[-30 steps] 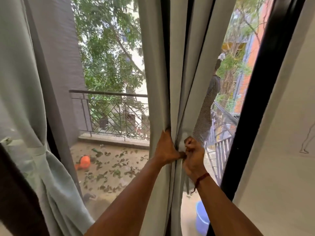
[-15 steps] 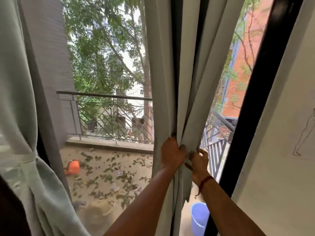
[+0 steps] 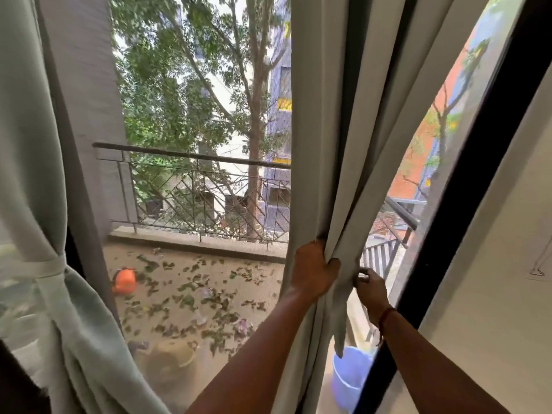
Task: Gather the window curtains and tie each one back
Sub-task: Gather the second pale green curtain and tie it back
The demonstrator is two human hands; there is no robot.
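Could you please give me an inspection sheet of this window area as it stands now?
surface: balcony floor outside; no worktable seen.
job's things: left curtain gathered, band tied round it; right curtain bunched, no tie seen on it.
clutter: dry leaves, orange container and blue bucket on the balcony.
grips: left grip holds the right curtain's folds; right grip pinches its edge.
cables: nothing seen.
surroundings: black window frame, railing, trees, pale wall at right.
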